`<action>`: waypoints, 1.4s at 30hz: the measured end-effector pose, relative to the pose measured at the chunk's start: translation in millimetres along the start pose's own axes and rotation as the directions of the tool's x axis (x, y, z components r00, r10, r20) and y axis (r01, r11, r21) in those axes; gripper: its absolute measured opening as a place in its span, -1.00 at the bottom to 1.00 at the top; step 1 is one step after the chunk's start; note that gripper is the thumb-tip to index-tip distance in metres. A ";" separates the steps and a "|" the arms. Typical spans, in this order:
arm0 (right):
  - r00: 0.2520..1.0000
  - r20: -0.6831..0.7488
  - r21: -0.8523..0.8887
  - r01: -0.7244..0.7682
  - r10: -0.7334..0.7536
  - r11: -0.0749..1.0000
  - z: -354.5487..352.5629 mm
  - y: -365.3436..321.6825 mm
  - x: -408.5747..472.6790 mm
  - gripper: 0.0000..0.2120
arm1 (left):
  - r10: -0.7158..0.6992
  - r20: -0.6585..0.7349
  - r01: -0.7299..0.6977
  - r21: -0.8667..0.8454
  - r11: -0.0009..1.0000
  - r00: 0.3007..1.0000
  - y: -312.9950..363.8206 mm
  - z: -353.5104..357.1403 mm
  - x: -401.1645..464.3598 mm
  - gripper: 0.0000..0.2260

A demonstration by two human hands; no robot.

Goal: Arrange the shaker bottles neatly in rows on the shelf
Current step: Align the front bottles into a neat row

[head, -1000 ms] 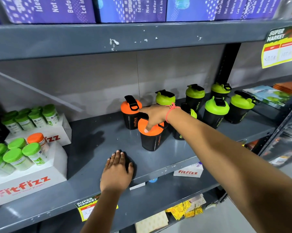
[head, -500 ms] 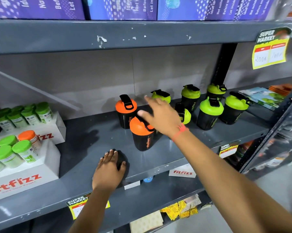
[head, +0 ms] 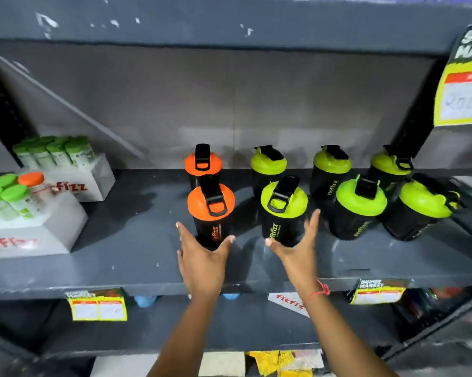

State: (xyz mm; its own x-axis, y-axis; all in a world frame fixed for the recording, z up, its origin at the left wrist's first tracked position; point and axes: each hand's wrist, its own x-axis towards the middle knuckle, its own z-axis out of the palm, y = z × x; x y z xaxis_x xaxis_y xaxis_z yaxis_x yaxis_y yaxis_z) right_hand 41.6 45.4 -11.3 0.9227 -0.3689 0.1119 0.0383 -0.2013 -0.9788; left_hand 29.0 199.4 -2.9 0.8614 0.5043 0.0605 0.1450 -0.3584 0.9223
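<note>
Two rows of black shaker bottles stand on the grey shelf (head: 137, 240). The front orange-lidded bottle (head: 211, 210) stands before a second orange-lidded bottle (head: 202, 161). Beside it is the front green-lidded bottle (head: 283, 202), with two more green-lidded ones (head: 361, 200) (head: 422, 202) to its right and three behind (head: 269, 163). My left hand (head: 202, 257) cups the base of the front orange bottle, fingers spread. At the base of the front green bottle, my right hand (head: 294, 248) does the same. I cannot tell if either hand presses the bottle.
White Fitfizz boxes (head: 39, 229) (head: 74, 183) holding small green-capped tubs sit at the shelf's left. The upper shelf (head: 229, 20) hangs low overhead. Yellow price tags (head: 97, 304) (head: 463, 96) hang on the shelf edges. A Fitfizz box (head: 286, 302) lies on the lower shelf.
The view has moved closer. My right hand came off the bottle tops and dropped to the green bottle's base. My left hand left the shelf surface and reached the orange bottle's base.
</note>
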 end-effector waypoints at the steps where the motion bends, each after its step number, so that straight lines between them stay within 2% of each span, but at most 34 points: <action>1: 0.999 0.032 0.007 -0.002 0.002 1.000 1.2 0.6 4.5 0.18 | -0.013 -0.024 0.013 0.000 1.000 1.000 3.1 4.6 -1.0 -0.02; 5: 0.997 0.080 0.002 0.010 -0.010 1.000 3.8 0.4 14.9 0.18 | -0.033 -0.106 0.030 -0.032 0.999 0.994 10.9 15.1 -3.4 -0.02; 9: 0.997 0.079 0.008 0.019 -0.020 1.000 4.7 1.0 23.9 0.15 | -0.024 -0.132 0.027 0.018 0.999 0.991 6.9 19.9 1.5 -0.07; 14: 0.989 0.144 0.019 0.015 -0.018 1.000 2.0 2.3 38.2 0.13 | 0.009 -0.130 -0.002 0.051 0.999 0.991 2.0 25.3 10.8 -0.26; 19: 0.960 0.279 -0.023 0.003 0.004 1.000 -8.8 4.7 46.8 -0.01 | 0.000 -0.162 0.011 0.066 0.998 0.987 2.1 25.1 16.5 -0.44; 24: 0.920 0.388 -0.057 -0.039 0.058 0.998 -15.0 7.3 55.7 -0.14 | 0.015 -0.149 -0.002 0.090 0.996 0.989 -2.2 22.9 19.8 -0.44; 28: 0.913 0.400 -0.055 -0.058 0.075 0.997 -14.9 8.0 57.6 -0.22 | 0.022 -0.131 -0.010 0.088 0.996 0.991 -5.5 17.7 20.9 -0.44; 38: 0.895 0.434 -0.087 -0.077 0.107 0.993 -11.1 4.7 55.0 -0.28 | 0.059 -0.128 -0.044 0.112 0.993 0.990 -9.3 16.0 22.0 -0.45; 42: 0.898 0.428 -0.081 -0.075 0.103 0.994 -19.1 -3.1 47.1 -0.27 | 0.082 -0.114 -0.071 0.104 0.992 0.990 -10.3 15.5 22.8 -0.37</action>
State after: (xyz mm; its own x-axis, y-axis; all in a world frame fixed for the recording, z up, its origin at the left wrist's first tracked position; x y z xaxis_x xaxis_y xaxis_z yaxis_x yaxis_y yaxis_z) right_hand 77.7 11.3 0.3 0.9966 0.0366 -0.0735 -0.0623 -0.2459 -0.9673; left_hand 54.7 202.4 -16.9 0.8094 0.5592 0.1794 0.1334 -0.4725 0.8712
